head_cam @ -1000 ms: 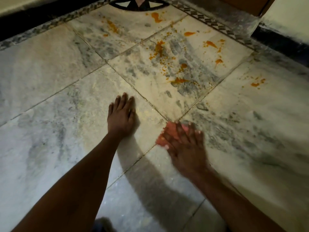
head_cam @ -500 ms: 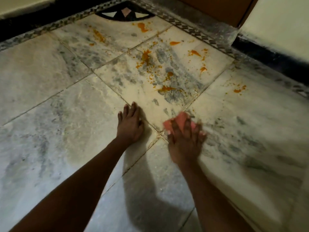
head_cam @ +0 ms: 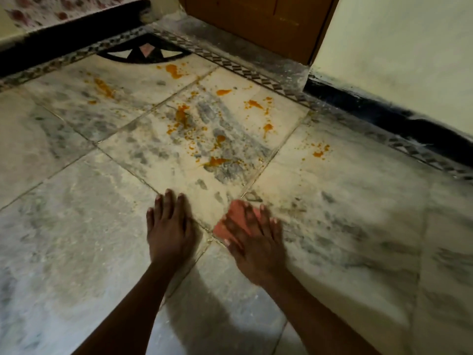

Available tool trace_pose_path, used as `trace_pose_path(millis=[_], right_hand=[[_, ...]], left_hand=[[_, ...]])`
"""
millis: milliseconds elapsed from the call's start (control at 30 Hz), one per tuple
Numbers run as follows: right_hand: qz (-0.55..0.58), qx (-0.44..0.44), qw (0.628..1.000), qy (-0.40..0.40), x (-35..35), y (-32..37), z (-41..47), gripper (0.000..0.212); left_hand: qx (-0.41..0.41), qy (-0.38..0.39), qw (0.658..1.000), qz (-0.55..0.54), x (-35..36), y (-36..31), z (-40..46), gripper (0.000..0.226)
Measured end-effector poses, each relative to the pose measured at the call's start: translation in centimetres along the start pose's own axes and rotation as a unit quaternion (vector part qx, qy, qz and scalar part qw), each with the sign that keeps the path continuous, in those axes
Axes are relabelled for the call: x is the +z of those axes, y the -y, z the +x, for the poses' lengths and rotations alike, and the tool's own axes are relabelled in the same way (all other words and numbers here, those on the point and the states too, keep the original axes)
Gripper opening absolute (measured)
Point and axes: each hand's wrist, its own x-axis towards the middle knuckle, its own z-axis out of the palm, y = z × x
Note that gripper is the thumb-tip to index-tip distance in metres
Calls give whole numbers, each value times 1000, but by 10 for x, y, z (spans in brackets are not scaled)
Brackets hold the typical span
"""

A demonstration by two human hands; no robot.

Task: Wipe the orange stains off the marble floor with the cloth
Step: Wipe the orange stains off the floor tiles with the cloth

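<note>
The left hand (head_cam: 169, 228) lies flat on the marble floor (head_cam: 76, 226), fingers together. Just beside it the right hand (head_cam: 256, 242) (blurred) presses the pink cloth (head_cam: 234, 220) against the floor with fingers spread over it, at a tile joint. The orange stains (head_cam: 202, 131) sit well beyond the cloth, toward the wooden door (head_cam: 256, 21).
</note>
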Motion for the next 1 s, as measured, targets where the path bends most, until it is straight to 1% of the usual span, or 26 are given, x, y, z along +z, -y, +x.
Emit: trace_pose_path(millis=[33,67,100,133,167,200,233,267,300,367,433,467,533,567,633,667,700,733,767,800,867,900,933,967,1000], right_hand=[[-17,-14,1000,-1,0,-17,-13,59],[-24,18,1000,-8,-2,-38,-22,59],[-23,95,995,-17,-6,-59,-24,61],[-9,191,981,-27,-10,-79,-18,64],[17,285,958,-36,-16,-93,-2,67],[62,357,932,-33,-16,-100,23,67],[98,397,912,-30,-16,-101,51,67],[121,405,906,-20,-18,-89,75,68],[119,373,920,-17,-18,-76,96,68],[85,230,970,2,-15,-40,109,66],[57,95,994,16,-10,-12,78,60],[44,67,997,11,-10,-7,54,58],[23,80,996,-13,-8,-25,19,56],[18,118,993,-13,-10,-40,18,58],[26,227,973,-16,-11,-67,50,62],[54,279,959,-14,-14,-72,75,63],[77,313,947,-11,-16,-68,102,63],[90,319,944,-4,-18,-58,124,64],[89,292,952,7,-18,-42,139,64],[89,235,968,23,-17,-22,147,64],[61,76,994,38,-9,14,131,62],[35,16,999,30,-5,24,109,61],[20,-15,1000,10,-3,25,87,61],[12,-19,1000,-8,-3,16,69,61],[7,11,1000,-8,-4,0,61,61]], left_hand=[[-4,-1,1000,0,-1,0,0,71],[-5,-2,1000,2,-1,-1,1,71],[-4,0,1000,3,0,-1,0,70],[-5,-3,1000,4,2,-1,1,70],[-6,-8,1000,8,3,-1,1,69],[-8,-16,1000,11,6,-1,1,69],[-12,-20,1000,11,8,-3,2,68],[-16,-25,1000,10,8,-3,1,69],[-21,-30,999,8,7,-5,2,70],[-25,-36,999,5,5,-7,3,72],[-23,-41,999,7,2,-8,2,74],[-22,-42,999,8,1,-7,3,74],[-20,-38,999,11,2,-7,2,74],[-20,-38,999,12,2,-7,1,73],[-20,-41,999,20,5,-6,1,72],[-22,-42,999,23,5,-7,2,72],[-24,-43,998,25,6,-7,1,72],[-25,-44,998,26,6,-8,1,72],[-24,-44,998,27,7,-8,1,72],[-23,-41,998,30,5,-7,2,73],[-20,-40,999,30,3,-7,3,73],[-20,-42,998,30,3,-7,3,73],[-21,-42,998,30,3,-7,3,72],[-22,-39,999,28,3,-7,3,72],[-21,-37,999,26,3,-7,2,72]])
